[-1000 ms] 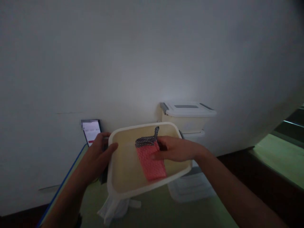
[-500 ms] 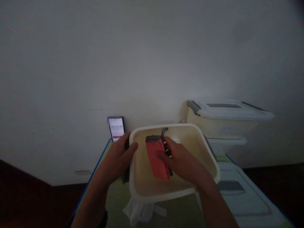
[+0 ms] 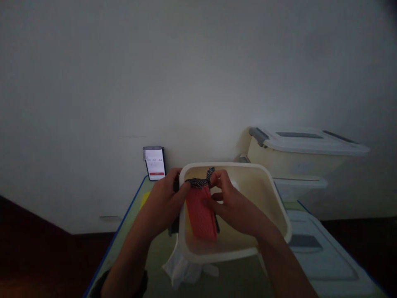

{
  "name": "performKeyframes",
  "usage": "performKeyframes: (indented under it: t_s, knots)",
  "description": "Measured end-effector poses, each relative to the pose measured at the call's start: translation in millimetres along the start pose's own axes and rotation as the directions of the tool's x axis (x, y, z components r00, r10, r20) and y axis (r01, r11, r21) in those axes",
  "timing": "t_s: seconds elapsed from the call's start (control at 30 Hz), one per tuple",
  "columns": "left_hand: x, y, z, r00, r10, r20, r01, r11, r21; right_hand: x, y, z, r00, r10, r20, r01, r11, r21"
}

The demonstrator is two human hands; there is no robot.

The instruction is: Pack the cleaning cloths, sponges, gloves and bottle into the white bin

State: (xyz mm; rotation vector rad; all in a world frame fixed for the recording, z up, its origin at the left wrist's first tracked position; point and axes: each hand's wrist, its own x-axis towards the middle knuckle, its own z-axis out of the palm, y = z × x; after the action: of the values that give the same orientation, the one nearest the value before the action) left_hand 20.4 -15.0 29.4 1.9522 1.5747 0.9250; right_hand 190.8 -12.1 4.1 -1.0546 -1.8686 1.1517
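Note:
A cream plastic storage bin (image 3: 248,240) is tilted toward me above the table. My left hand (image 3: 170,194) grips its left rim, thumb over the edge and beside the dark band of a folded red-pink cloth (image 3: 201,211). Whether that thumb also presses the cloth I cannot tell. My right hand (image 3: 229,203) holds the cloth by its right side, inside the bin's opening. Along the cloth's top runs a black-and-white patterned band (image 3: 198,182), with a short strap end sticking up near my right fingers. Part of the bin's floor is hidden behind the cloth and hand.
A phone (image 3: 155,165) showing a timer leans against the wall at the back left. Lidded bins (image 3: 300,165) are stacked at the back right. A loose lid (image 3: 322,252) lies on the green table (image 3: 155,256). White crumpled material (image 3: 182,269) lies below the bin.
The view has swung left, so things appear farther right. My left thumb has moved up to the cloth's band, and my right fingers have shifted toward its strap end.

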Motion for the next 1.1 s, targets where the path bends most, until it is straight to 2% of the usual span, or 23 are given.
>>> performKeyframes:
  t_s: [0.13,0.23,0.33,0.47,0.6,0.83,1.0,1.1]
  knots:
    - [-0.9,-0.5,-0.9,1.0,0.002,-0.012,-0.002,1.0,0.015,4.5,13.4,3.3,0.998,0.036,0.057,-0.029,0.993,-0.11]
    - [-1.9,-2.4,-1.2,1.0,-0.001,-0.004,0.001,1.0,0.008,2.0,20.9,-2.6,0.993,0.121,-0.005,-0.117,0.946,-0.303]
    - [-1.3,-3.7,-0.3,1.0,-0.014,0.006,0.014,1.0,-0.011,-4.9,17.5,-8.8,0.982,0.179,-0.056,-0.182,0.841,-0.509]
    - [0.8,-3.6,0.9,0.999,-0.023,0.022,0.024,0.999,-0.025,-12.7,6.2,-7.3,0.952,0.302,0.052,-0.174,0.672,-0.72]
    - [0.5,-4.5,0.3,1.0,-0.023,0.017,0.024,0.999,-0.044,-14.0,2.7,-1.4,0.948,0.31,0.068,-0.15,0.627,-0.765]
    - [1.0,-6.1,1.4,1.0,-0.003,0.007,0.004,0.995,-0.101,-12.2,5.9,10.0,0.975,0.17,0.142,-0.015,0.689,-0.725]
    - [1.2,-4.6,1.5,1.0,0.005,0.002,-0.005,0.993,-0.117,-13.9,2.6,12.7,0.975,0.174,0.136,-0.016,0.669,-0.743]
    - [1.3,-4.0,1.7,1.0,-0.002,0.013,0.004,0.99,-0.14,-16.7,-2.9,9.6,0.98,0.19,0.055,-0.074,0.611,-0.788]
